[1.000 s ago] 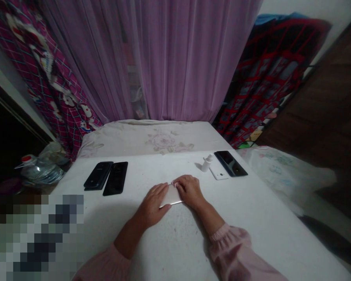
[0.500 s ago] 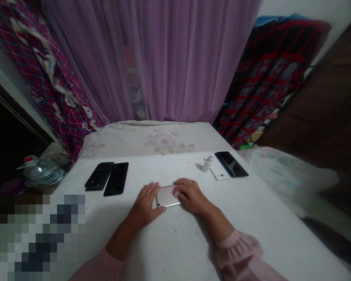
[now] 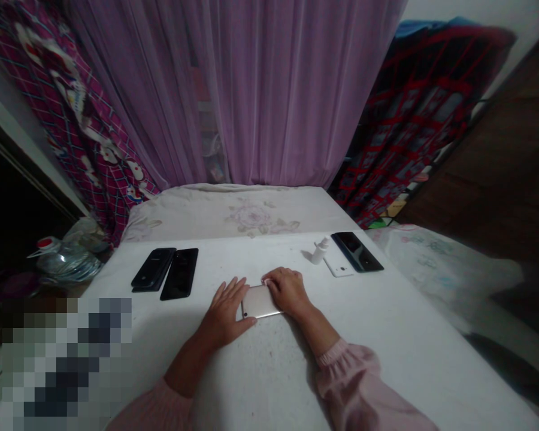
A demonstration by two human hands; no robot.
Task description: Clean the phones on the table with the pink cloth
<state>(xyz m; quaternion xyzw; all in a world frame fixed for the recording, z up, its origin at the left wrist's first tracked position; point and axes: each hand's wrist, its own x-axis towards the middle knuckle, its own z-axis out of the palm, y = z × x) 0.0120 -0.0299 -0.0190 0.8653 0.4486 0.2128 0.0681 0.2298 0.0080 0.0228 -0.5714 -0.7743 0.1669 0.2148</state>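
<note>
A gold smartphone (image 3: 259, 301) lies back-up on the white table (image 3: 377, 335), with a small camera lens at its left end. My right hand (image 3: 286, 291) covers the phone's right end, its fingers curled over the far edge. My left hand (image 3: 225, 312) rests beside the phone's left end with its fingers spread, and the thumb reaches close to the phone's near edge. Part of the phone is hidden under my right hand.
Two black smartphones (image 3: 165, 273) lie to the left. A white dropper bottle (image 3: 320, 251), a white phone (image 3: 339, 266) and a dark phone (image 3: 357, 251) lie to the right. A floral pillow (image 3: 238, 215) lies behind the table.
Since a second ago, my hands have moved apart along the phone, leaving more of its back showing. My right hand has moved from the phone's middle to its right end and far edge.
</note>
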